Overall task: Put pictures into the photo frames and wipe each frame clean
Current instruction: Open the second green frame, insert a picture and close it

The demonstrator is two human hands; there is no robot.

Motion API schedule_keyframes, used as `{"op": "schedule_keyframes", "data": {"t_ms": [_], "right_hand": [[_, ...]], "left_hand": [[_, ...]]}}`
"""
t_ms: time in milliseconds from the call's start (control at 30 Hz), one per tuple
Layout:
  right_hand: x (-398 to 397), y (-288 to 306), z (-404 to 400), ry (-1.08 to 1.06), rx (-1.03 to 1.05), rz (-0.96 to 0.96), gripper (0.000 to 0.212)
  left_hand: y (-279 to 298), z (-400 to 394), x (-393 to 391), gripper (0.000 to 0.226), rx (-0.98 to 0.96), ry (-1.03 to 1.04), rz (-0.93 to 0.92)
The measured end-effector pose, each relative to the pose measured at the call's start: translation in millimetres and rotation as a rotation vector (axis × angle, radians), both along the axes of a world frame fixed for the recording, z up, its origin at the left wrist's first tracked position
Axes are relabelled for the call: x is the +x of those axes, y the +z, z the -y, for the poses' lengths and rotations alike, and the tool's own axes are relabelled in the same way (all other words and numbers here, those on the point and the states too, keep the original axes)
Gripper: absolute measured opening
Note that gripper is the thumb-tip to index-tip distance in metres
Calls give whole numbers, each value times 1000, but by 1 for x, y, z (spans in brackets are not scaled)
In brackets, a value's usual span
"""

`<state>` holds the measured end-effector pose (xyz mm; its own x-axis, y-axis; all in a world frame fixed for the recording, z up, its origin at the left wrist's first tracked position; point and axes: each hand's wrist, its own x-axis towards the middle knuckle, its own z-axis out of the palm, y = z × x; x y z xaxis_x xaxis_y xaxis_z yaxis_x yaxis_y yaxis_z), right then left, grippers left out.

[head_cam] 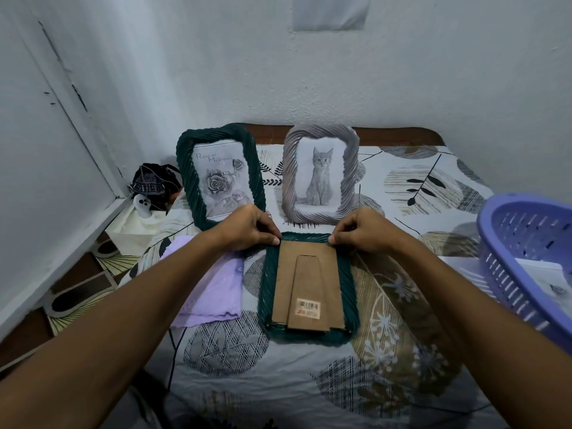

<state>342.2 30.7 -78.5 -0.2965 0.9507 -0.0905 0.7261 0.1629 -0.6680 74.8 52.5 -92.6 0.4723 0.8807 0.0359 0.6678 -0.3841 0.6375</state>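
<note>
Face down on the patterned bed sheet [309, 382] lies a dark green photo frame [349, 292], its brown cardboard backing [284, 292] with folded stand and barcode sticker [308, 308] facing up. Both hands sit at its far edge: the left hand [247, 227] has curled fingers [274, 239] pressing at the backing's top left corner, and the right hand [362, 230] pinches at the top right corner. A lilac cloth [213, 292] lies just left of the frame.
</note>
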Motion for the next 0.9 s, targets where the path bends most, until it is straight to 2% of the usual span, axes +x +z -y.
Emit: {"op": "schedule_keyframes", "data": {"t_ms": [133, 267, 400, 900], "right_hand": [[-28, -7, -1, -163, 125, 10, 41], [-55, -15, 1, -244, 85, 148, 59], [-63, -20, 3, -295, 107, 203, 62], [-68, -20, 5, -337, 94, 219, 61]], "left_hand": [[-1, 1, -1, 17, 15, -13, 5], [-2, 1, -2, 18, 17, -23, 3], [-3, 1, -3, 18, 20, -11, 9], [-3, 2, 2, 12, -48, 62, 73]]}}
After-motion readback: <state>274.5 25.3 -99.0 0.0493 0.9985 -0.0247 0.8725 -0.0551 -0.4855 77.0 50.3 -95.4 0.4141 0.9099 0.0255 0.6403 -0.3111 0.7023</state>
